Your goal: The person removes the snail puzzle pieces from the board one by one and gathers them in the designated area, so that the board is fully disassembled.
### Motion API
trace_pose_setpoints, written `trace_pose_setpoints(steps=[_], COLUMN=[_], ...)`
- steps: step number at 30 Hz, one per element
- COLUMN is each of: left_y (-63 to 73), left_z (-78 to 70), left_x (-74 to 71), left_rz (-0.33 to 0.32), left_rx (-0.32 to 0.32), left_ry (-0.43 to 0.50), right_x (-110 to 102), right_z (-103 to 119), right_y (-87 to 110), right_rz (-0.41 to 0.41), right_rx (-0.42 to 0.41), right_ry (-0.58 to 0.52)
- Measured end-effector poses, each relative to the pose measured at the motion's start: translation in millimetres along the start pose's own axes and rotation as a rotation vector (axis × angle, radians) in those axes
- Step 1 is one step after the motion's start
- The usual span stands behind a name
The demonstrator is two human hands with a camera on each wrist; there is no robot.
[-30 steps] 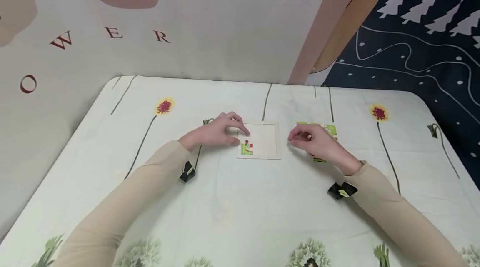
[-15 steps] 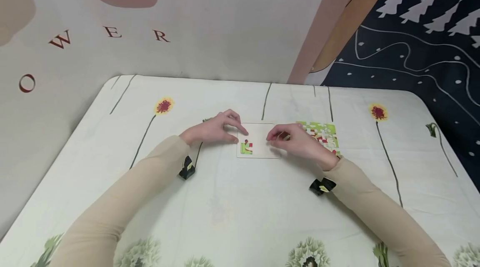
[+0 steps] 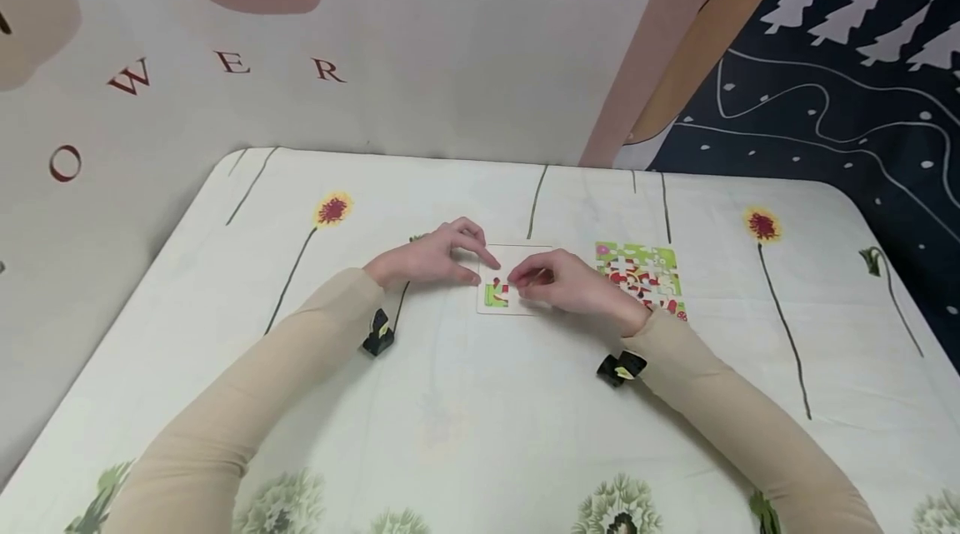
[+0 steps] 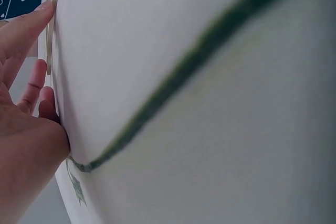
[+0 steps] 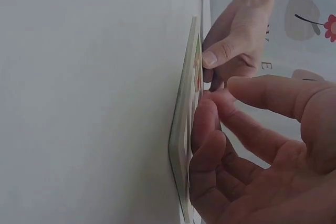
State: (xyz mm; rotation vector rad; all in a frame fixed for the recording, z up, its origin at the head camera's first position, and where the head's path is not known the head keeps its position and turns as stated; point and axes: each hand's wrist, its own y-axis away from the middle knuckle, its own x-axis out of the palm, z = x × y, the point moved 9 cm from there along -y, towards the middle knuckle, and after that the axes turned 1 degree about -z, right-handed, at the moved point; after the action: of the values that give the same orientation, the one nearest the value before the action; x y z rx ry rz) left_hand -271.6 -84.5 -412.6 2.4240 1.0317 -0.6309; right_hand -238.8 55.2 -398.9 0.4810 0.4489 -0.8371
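Observation:
A shallow white puzzle tray (image 3: 517,255) lies on the table, with a small green and red section (image 3: 495,295) in its lower left corner. My left hand (image 3: 447,253) rests at the tray's left side, index finger reaching over the edge and thumb near it. Just right of that section, my right hand (image 3: 558,280) brings thumb and fingertips together, pinching a puzzle piece largely hidden by the fingers. The right wrist view sees the tray (image 5: 184,119) edge-on, with the right hand (image 5: 252,135) low over it and the left hand (image 5: 233,43) beyond.
To the right of the tray, several green, red and white puzzle pieces (image 3: 641,271) lie together, partly behind my right wrist. A white cloth (image 3: 420,426) printed with flowers covers the table. Printed fabric hangs (image 3: 450,67) behind its far edge.
My right hand has travelled left from over the loose pieces to the tray, uncovering more of those pieces. The left hand has stayed at the tray's left side.

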Motion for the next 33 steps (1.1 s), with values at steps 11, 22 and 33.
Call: trace_pose_setpoints(steps=[11,22,33], left_y=[0.4,0.0,-0.4], left_z=[0.6,0.3,1.9], left_x=[-1.1,0.6,0.3], left_rz=[-0.010,-0.008,-0.011], left_rx=[0.002,-0.011,-0.016], left_ry=[-0.034,-0.003,-0.002], right_x=[10,10,8], right_z=[6,10,16], right_y=[-4.4,-3.8,-6.8], right_rz=[0.026,-0.004,-0.042], right_rx=[-0.012,-0.041,-0.073], right_ry=[0.050,0.026,-0.068])
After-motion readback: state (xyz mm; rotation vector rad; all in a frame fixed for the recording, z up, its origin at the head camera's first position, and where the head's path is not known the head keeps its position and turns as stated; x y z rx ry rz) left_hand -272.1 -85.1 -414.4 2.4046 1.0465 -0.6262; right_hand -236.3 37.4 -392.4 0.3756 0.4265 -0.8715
